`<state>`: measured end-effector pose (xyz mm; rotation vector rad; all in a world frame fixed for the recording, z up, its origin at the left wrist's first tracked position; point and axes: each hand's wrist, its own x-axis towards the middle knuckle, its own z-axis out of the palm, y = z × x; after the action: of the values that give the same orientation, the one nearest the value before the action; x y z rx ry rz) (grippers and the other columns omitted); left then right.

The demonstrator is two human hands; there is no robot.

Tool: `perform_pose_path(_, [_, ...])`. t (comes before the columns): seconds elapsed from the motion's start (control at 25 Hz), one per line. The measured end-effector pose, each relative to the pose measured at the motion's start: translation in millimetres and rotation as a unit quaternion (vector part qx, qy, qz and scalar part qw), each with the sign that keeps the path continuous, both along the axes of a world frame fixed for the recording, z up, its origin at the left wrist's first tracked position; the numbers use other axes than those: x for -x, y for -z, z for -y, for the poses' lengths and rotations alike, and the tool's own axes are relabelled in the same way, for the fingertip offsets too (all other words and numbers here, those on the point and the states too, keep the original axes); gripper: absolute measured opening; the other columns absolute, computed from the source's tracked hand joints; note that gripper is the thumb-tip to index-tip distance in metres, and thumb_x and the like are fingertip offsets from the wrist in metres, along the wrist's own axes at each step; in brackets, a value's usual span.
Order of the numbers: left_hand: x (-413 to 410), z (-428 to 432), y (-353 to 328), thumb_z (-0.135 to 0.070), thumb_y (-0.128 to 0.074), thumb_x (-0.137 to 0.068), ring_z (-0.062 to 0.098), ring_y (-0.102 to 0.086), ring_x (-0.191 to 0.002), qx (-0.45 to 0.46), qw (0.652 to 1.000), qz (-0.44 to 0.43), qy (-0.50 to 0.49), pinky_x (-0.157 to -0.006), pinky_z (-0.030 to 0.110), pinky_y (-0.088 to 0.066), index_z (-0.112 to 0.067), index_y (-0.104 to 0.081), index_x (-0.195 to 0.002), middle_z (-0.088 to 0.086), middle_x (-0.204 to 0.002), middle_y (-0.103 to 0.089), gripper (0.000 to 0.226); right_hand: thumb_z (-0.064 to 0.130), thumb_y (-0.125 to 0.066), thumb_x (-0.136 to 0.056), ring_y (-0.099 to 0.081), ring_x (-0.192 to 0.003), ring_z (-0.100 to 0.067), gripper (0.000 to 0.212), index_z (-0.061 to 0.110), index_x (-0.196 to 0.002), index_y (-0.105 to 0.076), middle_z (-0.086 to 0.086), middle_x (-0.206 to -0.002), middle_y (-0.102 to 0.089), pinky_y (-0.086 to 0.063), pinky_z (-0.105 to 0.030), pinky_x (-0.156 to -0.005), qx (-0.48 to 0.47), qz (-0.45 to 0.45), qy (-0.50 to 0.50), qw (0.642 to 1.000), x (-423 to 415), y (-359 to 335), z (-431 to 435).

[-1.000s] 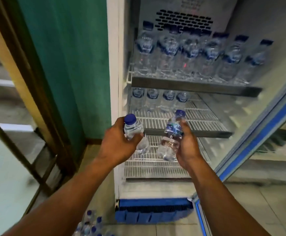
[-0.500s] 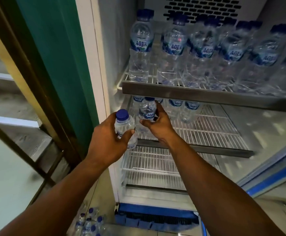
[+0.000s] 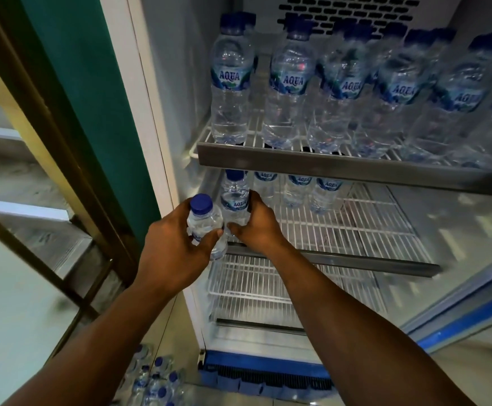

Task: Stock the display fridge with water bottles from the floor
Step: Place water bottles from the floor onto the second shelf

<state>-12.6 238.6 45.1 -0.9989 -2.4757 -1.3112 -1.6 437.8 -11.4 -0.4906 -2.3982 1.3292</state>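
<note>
My left hand (image 3: 170,250) grips a small blue-capped water bottle (image 3: 203,221) just outside the fridge's left edge, in front of the middle wire shelf (image 3: 356,227). My right hand (image 3: 258,227) holds a second small bottle (image 3: 234,197) upright at the left front of that shelf. Behind it a short row of small bottles (image 3: 297,186) stands at the shelf's back. The upper shelf (image 3: 326,165) is full of larger Aqua bottles (image 3: 291,83).
Several more small bottles (image 3: 156,382) lie on the floor at the bottom left. The bottom wire shelf (image 3: 268,288) is bare. The fridge door (image 3: 473,312) stands open at the right. A green wall (image 3: 92,98) and a wooden frame (image 3: 33,112) are at the left.
My right hand carried its bottle from in front of the fridge onto the middle shelf. The left hand rose slightly with its bottle. The view moved closer to the shelves.
</note>
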Motion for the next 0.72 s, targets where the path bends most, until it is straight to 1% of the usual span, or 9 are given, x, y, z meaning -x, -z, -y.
perform_pose_path(0.12, [-4.0, 2.1, -1.2, -0.035, -0.077, -0.080, -0.002, -0.058, -0.089, 0.008, 1.000, -0.002, -0.003, -0.073, 0.005, -0.040, -0.023, -0.055, -0.131, -0.022, -0.104, -0.057, 0.057, 0.017, -0.083, -0.077, -0.059, -0.119, -0.022, 0.072, 0.015, -0.138, -0.045, -0.005, -0.132, -0.061, -0.046, -0.026, -0.095, -0.013, -0.008, 0.014, 1.000, -3.3, 1.8, 2.3])
perform_pose_path(0.24, [-6.2, 0.8, -1.1, -0.038, -0.076, -0.080, -0.001, -0.059, -0.089, 0.016, 1.000, -0.007, -0.002, -0.074, 0.008, -0.042, -0.024, -0.055, -0.130, -0.014, -0.108, -0.066, 0.056, 0.022, -0.085, -0.075, -0.059, -0.117, -0.021, 0.070, 0.017, -0.134, -0.049, -0.003, -0.130, -0.062, -0.045, -0.025, -0.093, -0.014, -0.022, 0.039, 0.999, -2.9, 2.8, 6.1])
perform_pose_path(0.32, [-7.9, -0.9, -1.8, -0.038, -0.076, -0.080, 0.000, -0.059, -0.090, 0.016, 1.000, -0.008, -0.001, -0.075, 0.011, -0.044, -0.023, -0.056, -0.130, -0.009, -0.111, -0.069, 0.056, 0.021, -0.086, -0.073, -0.060, -0.117, -0.022, 0.070, 0.016, -0.134, -0.050, -0.003, -0.130, -0.063, -0.048, -0.030, -0.097, -0.018, -0.037, 0.032, 0.999, -2.2, 6.1, 7.4])
perform_pose_path(0.4, [-9.3, -2.4, -3.1, -0.038, -0.076, -0.080, 0.000, -0.060, -0.090, 0.016, 1.000, -0.011, 0.003, -0.076, 0.012, -0.044, -0.024, -0.056, -0.130, -0.015, -0.109, -0.066, 0.056, 0.019, -0.086, -0.073, -0.060, -0.117, -0.021, 0.071, 0.017, -0.134, -0.050, -0.003, -0.131, -0.063, -0.049, -0.030, -0.097, -0.015, -0.044, 0.025, 0.999, -2.8, 7.9, 7.7])
perform_pose_path(0.48, [-10.5, -3.5, -4.6, -0.038, -0.076, -0.080, -0.003, -0.059, -0.090, 0.017, 1.000, -0.017, 0.006, -0.076, 0.007, -0.043, -0.025, -0.056, -0.130, -0.022, -0.104, -0.060, 0.056, 0.018, -0.086, -0.073, -0.061, -0.115, -0.018, 0.070, 0.018, -0.134, -0.051, -0.001, -0.129, -0.063, -0.049, -0.029, -0.095, 0.000, -0.056, 0.024, 0.998, -3.0, 9.2, 6.8])
perform_pose_path(0.56, [-11.9, -5.2, -6.1, -0.038, -0.077, -0.079, -0.005, -0.057, -0.090, 0.017, 1.000, -0.020, 0.003, -0.075, 0.004, -0.040, -0.024, -0.056, -0.130, -0.023, -0.104, -0.058, 0.056, 0.019, -0.086, -0.073, -0.062, -0.111, -0.014, 0.069, 0.019, -0.133, -0.051, 0.000, -0.126, -0.065, -0.051, -0.030, -0.094, 0.013, -0.064, 0.019, 0.998, -4.4, 10.6, 5.3])
perform_pose_path(0.64, [-12.8, -8.7, -7.2, -0.038, -0.076, -0.079, -0.005, -0.056, -0.091, 0.016, 1.000, -0.020, 0.003, -0.075, 0.002, -0.038, -0.023, -0.056, -0.131, -0.022, -0.105, -0.058, 0.057, 0.017, -0.085, -0.073, -0.061, -0.107, -0.010, 0.070, 0.022, -0.133, -0.049, 0.006, -0.119, -0.064, -0.053, -0.033, -0.095, 0.043, -0.050, 0.009, 0.998, -5.8, 14.7, 1.8])
perform_pose_path(0.72, [-14.2, -14.2, -8.4, -0.040, -0.076, -0.080, -0.005, -0.056, -0.092, 0.019, 0.999, -0.026, 0.010, -0.076, 0.001, -0.038, -0.022, -0.055, -0.132, -0.018, -0.109, -0.063, 0.059, 0.014, -0.084, -0.073, -0.059, -0.108, -0.012, 0.074, 0.024, -0.136, -0.046, 0.010, -0.114, -0.060, -0.054, -0.040, -0.096, 0.089, -0.023, 0.005, 0.996, -7.2, 16.6, -1.4])
